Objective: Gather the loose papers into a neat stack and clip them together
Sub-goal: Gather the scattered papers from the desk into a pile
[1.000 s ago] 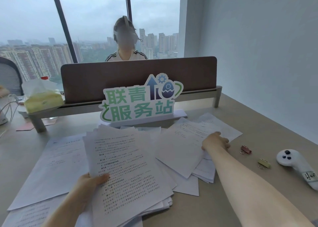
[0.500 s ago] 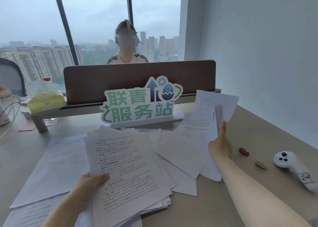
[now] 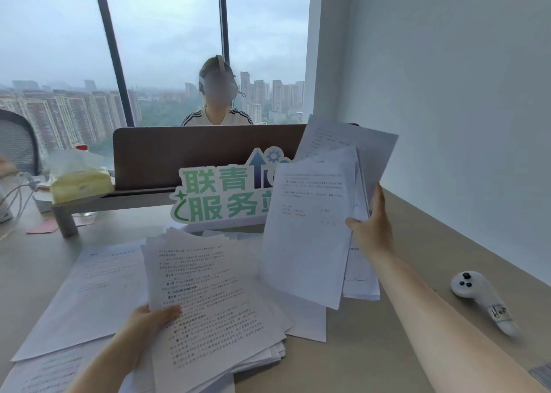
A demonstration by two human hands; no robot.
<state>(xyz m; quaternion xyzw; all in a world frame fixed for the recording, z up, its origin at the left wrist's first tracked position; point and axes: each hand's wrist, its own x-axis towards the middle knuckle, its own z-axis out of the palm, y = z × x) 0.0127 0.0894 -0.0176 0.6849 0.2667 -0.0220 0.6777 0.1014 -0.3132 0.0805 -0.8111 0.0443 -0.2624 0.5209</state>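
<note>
My left hand grips the near left edge of a thick, uneven stack of printed pages lying on the desk. My right hand holds several white sheets lifted off the desk, fanned and tilted, right of the stack. More loose sheets lie flat at the left and under the raised sheets. No clips show in this frame; my right arm covers the spot where they lay.
A green and white sign stands behind the papers, in front of a brown desk divider. A white controller lies at the right. A tissue pack sits at the left. A person sits beyond the divider.
My right hand has lifted a bunch of sheets from the desk's right side up and toward the stack. The left hand has stayed on the stack. The camera has tilted upward.
</note>
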